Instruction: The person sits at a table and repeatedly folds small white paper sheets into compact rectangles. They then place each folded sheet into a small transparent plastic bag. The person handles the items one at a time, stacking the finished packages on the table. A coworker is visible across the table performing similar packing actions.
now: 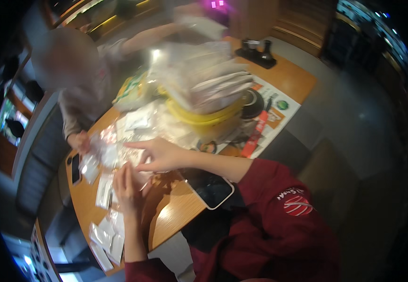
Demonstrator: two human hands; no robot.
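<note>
My right hand (164,155) reaches in from the right, thumb and fingers curled toward my left hand (129,188), which rises from the table's near side. The two meet around a small pale plastic packet (143,176), partly covered by my fingers; its contents are too blurred to name. More clear and white packets (112,155) lie just beyond my fingers. Left of my left hand are narrow white packets (104,190), and a few more white packets (105,237) lie toward the near left edge.
A yellow tub (204,117) heaped with flat plastic-wrapped packs (220,84) stands at the table's middle. Across the table a person (88,94) touches packets and lifts a blurred pale pack (201,27). Phones (211,188) (76,169) and a dark condiment tray (256,57) are on the wooden table.
</note>
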